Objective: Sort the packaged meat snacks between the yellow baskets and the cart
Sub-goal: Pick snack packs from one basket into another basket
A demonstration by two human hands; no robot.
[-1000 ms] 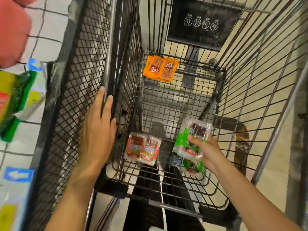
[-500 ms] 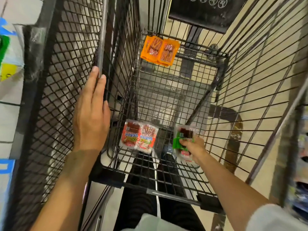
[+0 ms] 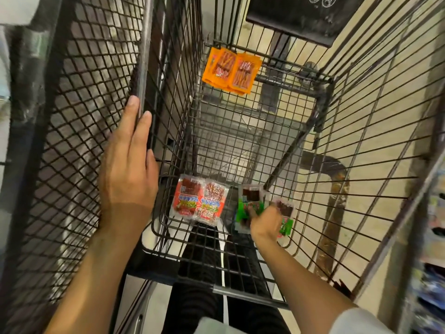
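At the left, the left hand (image 3: 127,174) lies flat with straight fingers along the top rail of the wire cart (image 3: 144,59), steadying it and holding nothing. On the cart floor at the near end lies a pair of red packets (image 3: 199,201) side by side; at the far end a pair of orange packets (image 3: 231,71) leans against the end wall. Just right of the red pair, the right hand (image 3: 265,222) is low in the cart, thumb and curled fingers pinching two green packets (image 3: 250,203) that look to be at or touching the floor. This reads as the placing step for the green kind. The next move likely calls for letting go so they lie beside the red pair, then lifting clear. No yellow baskets are in view.
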